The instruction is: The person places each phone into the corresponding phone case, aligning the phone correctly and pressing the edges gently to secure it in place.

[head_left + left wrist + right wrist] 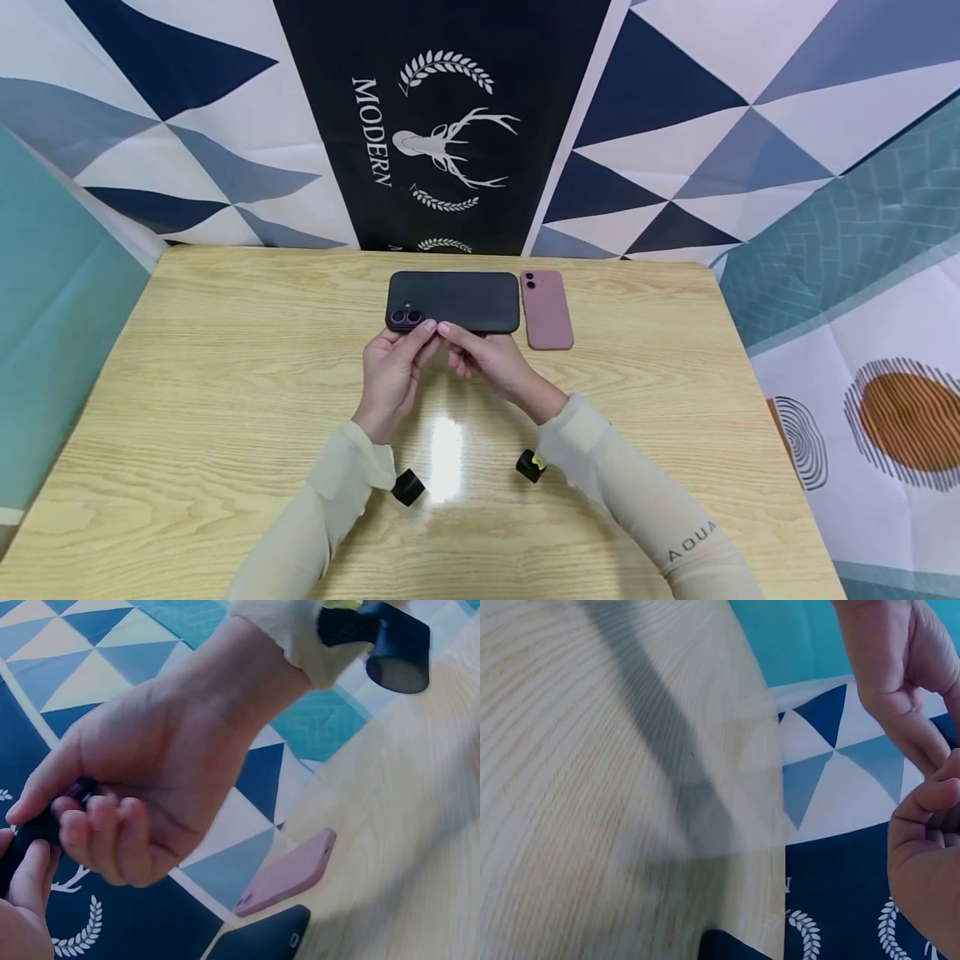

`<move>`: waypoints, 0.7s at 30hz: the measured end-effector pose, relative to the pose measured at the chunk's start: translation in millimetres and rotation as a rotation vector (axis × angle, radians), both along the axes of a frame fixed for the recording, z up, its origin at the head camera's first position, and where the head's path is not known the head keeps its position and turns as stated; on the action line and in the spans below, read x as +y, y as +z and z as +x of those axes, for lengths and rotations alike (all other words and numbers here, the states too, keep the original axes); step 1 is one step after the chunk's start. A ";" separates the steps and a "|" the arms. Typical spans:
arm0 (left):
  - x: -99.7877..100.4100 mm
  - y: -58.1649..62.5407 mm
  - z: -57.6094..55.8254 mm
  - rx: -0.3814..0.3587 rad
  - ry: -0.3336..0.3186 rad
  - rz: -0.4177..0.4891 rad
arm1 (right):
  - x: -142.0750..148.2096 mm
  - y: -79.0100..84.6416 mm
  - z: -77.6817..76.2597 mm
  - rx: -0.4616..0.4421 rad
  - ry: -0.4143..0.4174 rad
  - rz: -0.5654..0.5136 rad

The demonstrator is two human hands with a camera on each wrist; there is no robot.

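My left hand (388,375) and right hand (491,360) meet thumb to thumb at the near edge of a black phone (457,302). The phone is sideways, back up, with two purple-ringed lenses at its near left corner. In the left wrist view, my right hand (154,757) and left hand (22,922) pinch a small dark object (43,829) with a purple glint. Fingers hide most of it, so I cannot tell its kind. The right hand's other fingers are curled. In the right wrist view, the right hand (930,877) covers the pinch point.
A pink phone (548,310) lies back up to the right of the black one. Both are near the far edge of the wooden table (225,375). Behind it hangs a patterned cloth (450,33) with a deer print. Small black wrist cameras (408,487) sit under the sleeves.
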State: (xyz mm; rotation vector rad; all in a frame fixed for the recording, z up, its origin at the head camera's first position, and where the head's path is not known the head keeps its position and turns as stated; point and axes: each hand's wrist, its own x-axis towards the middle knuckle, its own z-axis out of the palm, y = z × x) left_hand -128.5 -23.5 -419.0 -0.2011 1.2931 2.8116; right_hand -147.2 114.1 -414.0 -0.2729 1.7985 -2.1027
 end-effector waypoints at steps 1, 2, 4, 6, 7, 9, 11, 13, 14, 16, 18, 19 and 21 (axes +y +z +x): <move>-0.8 0.8 -0.2 -0.003 0.005 0.013 | 0.1 0.0 0.1 0.012 0.004 0.016; -1.7 1.4 -0.6 -0.006 0.006 0.022 | 0.4 0.1 0.1 0.022 0.010 0.030; -3.7 2.6 -1.2 -0.013 0.009 0.034 | 2.3 0.4 0.6 0.039 0.021 0.048; -5.5 3.3 -1.8 -0.027 0.009 0.037 | 6.2 0.6 1.2 0.028 0.038 0.025; -6.3 3.3 -2.2 -0.037 0.007 0.042 | 9.0 0.8 1.4 0.013 0.040 0.003; -7.7 2.5 -3.2 -0.058 0.009 0.055 | 16.2 1.3 1.6 -0.021 0.034 -0.060; -9.1 1.0 -4.0 -0.080 0.017 0.068 | 24.2 1.8 1.1 -0.057 0.022 -0.122; -10.2 -0.8 -4.5 -0.097 0.019 0.079 | 31.1 2.7 0.1 -0.082 0.001 -0.158; -10.7 -1.7 -4.5 -0.100 0.021 0.082 | 33.7 3.4 -0.6 -0.091 -0.008 -0.166; -11.7 -2.7 -4.4 -0.111 0.018 0.091 | 37.0 4.9 -2.1 -0.107 -0.027 -0.159; -12.3 -3.4 -4.5 -0.116 0.011 0.093 | 37.7 7.4 -3.1 -0.125 -0.049 -0.141; -12.7 -3.3 -4.4 -0.121 0.008 0.095 | 37.6 8.7 -3.4 -0.135 -0.058 -0.131; -13.2 -3.2 -4.8 -0.127 0.000 0.089 | 37.0 10.8 -3.6 -0.152 -0.074 -0.113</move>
